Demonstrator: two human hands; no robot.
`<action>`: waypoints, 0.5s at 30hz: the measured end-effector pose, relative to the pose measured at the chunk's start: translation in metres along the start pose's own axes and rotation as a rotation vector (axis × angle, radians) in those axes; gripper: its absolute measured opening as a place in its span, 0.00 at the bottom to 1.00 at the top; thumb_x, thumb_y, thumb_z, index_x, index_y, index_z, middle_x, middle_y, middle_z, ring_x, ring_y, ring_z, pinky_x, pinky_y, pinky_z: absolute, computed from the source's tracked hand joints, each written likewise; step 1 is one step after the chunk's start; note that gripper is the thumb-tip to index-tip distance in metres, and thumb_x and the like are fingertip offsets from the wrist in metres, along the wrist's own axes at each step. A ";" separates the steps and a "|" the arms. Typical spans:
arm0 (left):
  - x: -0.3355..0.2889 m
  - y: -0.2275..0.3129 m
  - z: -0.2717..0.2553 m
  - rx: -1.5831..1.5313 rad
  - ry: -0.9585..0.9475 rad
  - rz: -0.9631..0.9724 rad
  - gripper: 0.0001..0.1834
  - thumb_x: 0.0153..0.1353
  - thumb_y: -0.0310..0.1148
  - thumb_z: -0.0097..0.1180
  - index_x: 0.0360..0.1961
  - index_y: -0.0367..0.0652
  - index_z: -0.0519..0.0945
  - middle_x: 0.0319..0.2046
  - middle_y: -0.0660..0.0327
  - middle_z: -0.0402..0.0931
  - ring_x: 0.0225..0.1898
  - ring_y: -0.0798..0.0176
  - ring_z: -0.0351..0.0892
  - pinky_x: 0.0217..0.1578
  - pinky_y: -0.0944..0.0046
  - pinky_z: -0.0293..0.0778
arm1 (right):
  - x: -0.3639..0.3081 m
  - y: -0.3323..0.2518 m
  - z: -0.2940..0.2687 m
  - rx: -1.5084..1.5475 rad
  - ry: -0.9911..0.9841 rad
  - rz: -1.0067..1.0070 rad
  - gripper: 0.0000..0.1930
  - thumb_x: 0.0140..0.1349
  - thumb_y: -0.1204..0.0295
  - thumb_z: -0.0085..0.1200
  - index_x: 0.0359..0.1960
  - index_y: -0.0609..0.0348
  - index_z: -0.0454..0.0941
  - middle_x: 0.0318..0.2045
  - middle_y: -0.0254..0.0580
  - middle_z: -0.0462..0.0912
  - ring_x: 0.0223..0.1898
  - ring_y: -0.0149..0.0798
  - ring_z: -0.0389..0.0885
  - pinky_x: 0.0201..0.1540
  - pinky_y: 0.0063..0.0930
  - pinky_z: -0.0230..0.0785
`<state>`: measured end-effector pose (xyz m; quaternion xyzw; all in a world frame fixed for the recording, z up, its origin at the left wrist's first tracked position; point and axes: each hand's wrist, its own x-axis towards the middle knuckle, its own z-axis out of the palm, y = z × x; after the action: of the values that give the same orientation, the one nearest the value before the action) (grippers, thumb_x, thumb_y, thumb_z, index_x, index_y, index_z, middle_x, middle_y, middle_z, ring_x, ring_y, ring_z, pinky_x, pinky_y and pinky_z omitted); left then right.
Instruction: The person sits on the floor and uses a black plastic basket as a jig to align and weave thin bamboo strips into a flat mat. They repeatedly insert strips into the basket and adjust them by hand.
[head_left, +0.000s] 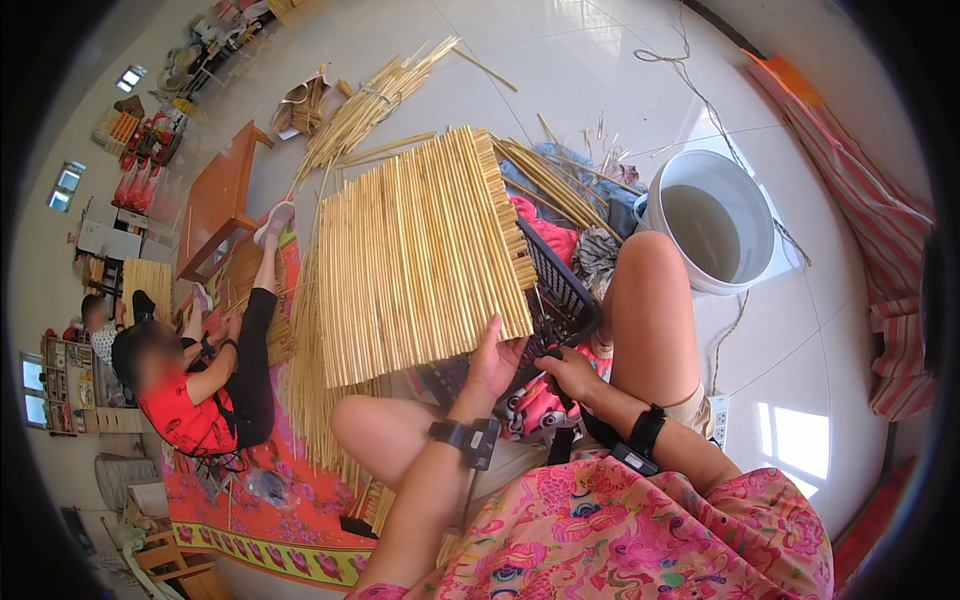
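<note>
1 left hand (495,365) grasps the near right corner of a mat of straw-coloured stalks (420,260), thumb on top; the mat spans 9 to 12 o'clock from there. The right hand (574,374), just beside at 3, has its fingers curled round a dark tool (548,352) of unclear kind. Beyond: dark basket (562,275), 1 o'clock; pale bucket (655,235) with greyish contents, 2; tied stalk bundle (372,105), 11; seated co-worker (190,415) in red, 9; brown table (215,195), 10.

- Stick panel (420,255) between a co-worker (200,408) at left and a bucket (757,210) at right.
- Behind it, a stick bundle (375,105) lies on the floor (570,70).
- A table (215,190) stands ahead of the co-worker.
</note>
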<state>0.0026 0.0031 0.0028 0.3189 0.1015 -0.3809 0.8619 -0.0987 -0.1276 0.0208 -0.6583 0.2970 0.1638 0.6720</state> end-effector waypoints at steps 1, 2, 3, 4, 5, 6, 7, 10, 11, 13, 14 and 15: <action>0.000 0.000 -0.003 0.006 -0.008 -0.001 0.19 0.65 0.41 0.48 0.51 0.41 0.69 0.46 0.60 0.75 0.45 0.66 0.76 0.46 0.66 0.76 | 0.000 -0.002 0.000 0.002 -0.003 0.006 0.19 0.52 0.57 0.52 0.26 0.66 0.76 0.20 0.42 0.78 0.24 0.37 0.78 0.30 0.30 0.69; 0.001 0.000 -0.005 0.011 -0.016 -0.002 0.20 0.64 0.41 0.49 0.53 0.40 0.68 0.47 0.60 0.74 0.46 0.66 0.75 0.47 0.67 0.75 | 0.000 -0.002 0.001 0.007 -0.002 0.008 0.20 0.52 0.57 0.52 0.26 0.67 0.76 0.20 0.43 0.78 0.24 0.37 0.78 0.31 0.30 0.69; 0.000 0.000 -0.003 0.006 -0.017 -0.002 0.20 0.64 0.41 0.49 0.53 0.40 0.68 0.47 0.60 0.74 0.46 0.66 0.76 0.47 0.67 0.75 | -0.001 -0.002 0.001 0.014 0.000 0.012 0.20 0.52 0.57 0.52 0.26 0.67 0.76 0.20 0.43 0.78 0.24 0.37 0.78 0.31 0.31 0.69; 0.000 0.000 -0.002 0.000 -0.018 -0.002 0.20 0.64 0.41 0.49 0.53 0.40 0.68 0.47 0.60 0.74 0.46 0.66 0.76 0.47 0.67 0.75 | -0.001 -0.001 0.001 0.020 0.002 0.015 0.20 0.52 0.57 0.52 0.26 0.67 0.76 0.21 0.43 0.78 0.24 0.37 0.78 0.31 0.31 0.69; -0.001 0.000 0.000 -0.005 -0.019 -0.002 0.20 0.64 0.41 0.49 0.53 0.40 0.68 0.47 0.60 0.74 0.46 0.66 0.76 0.47 0.66 0.75 | 0.000 0.000 0.001 0.006 0.004 0.004 0.20 0.52 0.57 0.52 0.26 0.67 0.76 0.21 0.43 0.78 0.24 0.37 0.78 0.31 0.31 0.69; 0.000 0.000 0.000 -0.009 -0.012 -0.003 0.19 0.65 0.41 0.48 0.51 0.40 0.69 0.46 0.60 0.75 0.45 0.66 0.76 0.46 0.66 0.76 | 0.001 0.001 0.001 -0.009 0.006 -0.007 0.20 0.52 0.57 0.52 0.26 0.67 0.76 0.21 0.44 0.78 0.24 0.38 0.78 0.31 0.31 0.69; 0.000 0.000 0.001 -0.013 -0.006 -0.004 0.18 0.65 0.41 0.48 0.50 0.41 0.70 0.45 0.60 0.76 0.44 0.66 0.77 0.45 0.66 0.77 | 0.001 0.003 0.001 -0.024 0.009 -0.018 0.20 0.52 0.57 0.52 0.26 0.67 0.76 0.21 0.44 0.78 0.24 0.38 0.79 0.31 0.31 0.69; 0.000 0.000 0.002 -0.020 0.010 -0.004 0.17 0.66 0.41 0.47 0.49 0.41 0.70 0.44 0.61 0.76 0.43 0.65 0.78 0.45 0.65 0.78 | 0.004 0.007 0.001 -0.039 0.005 -0.012 0.20 0.52 0.57 0.52 0.26 0.68 0.76 0.21 0.44 0.79 0.24 0.38 0.79 0.31 0.31 0.69; 0.000 -0.001 0.002 -0.022 0.014 -0.003 0.17 0.66 0.41 0.47 0.49 0.40 0.70 0.44 0.61 0.76 0.43 0.65 0.78 0.45 0.65 0.78 | 0.004 0.008 0.001 -0.028 0.011 -0.015 0.20 0.52 0.57 0.52 0.26 0.68 0.76 0.21 0.44 0.79 0.24 0.38 0.79 0.31 0.31 0.69; 0.000 -0.001 0.000 -0.027 0.033 -0.008 0.17 0.66 0.41 0.47 0.49 0.40 0.70 0.44 0.60 0.76 0.44 0.65 0.77 0.45 0.66 0.78 | 0.003 0.005 0.002 -0.005 0.023 -0.021 0.20 0.52 0.57 0.52 0.26 0.68 0.76 0.21 0.44 0.79 0.24 0.38 0.79 0.31 0.31 0.69; 0.001 -0.001 -0.001 -0.030 0.042 -0.011 0.17 0.66 0.41 0.47 0.49 0.40 0.70 0.44 0.60 0.76 0.44 0.65 0.77 0.45 0.66 0.78 | 0.002 0.004 0.002 -0.006 0.017 -0.014 0.20 0.51 0.57 0.52 0.26 0.68 0.76 0.21 0.44 0.78 0.24 0.38 0.79 0.31 0.32 0.69; 0.000 -0.001 -0.001 -0.026 0.040 -0.012 0.18 0.65 0.41 0.47 0.50 0.40 0.70 0.44 0.60 0.76 0.44 0.65 0.77 0.45 0.66 0.78 | 0.001 0.001 0.001 -0.007 0.011 -0.006 0.20 0.51 0.57 0.52 0.26 0.68 0.76 0.21 0.44 0.78 0.24 0.39 0.79 0.31 0.32 0.69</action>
<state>0.0026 0.0034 0.0012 0.3147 0.1256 -0.3785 0.8614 -0.0985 -0.1263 0.0194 -0.6623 0.2980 0.1594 0.6686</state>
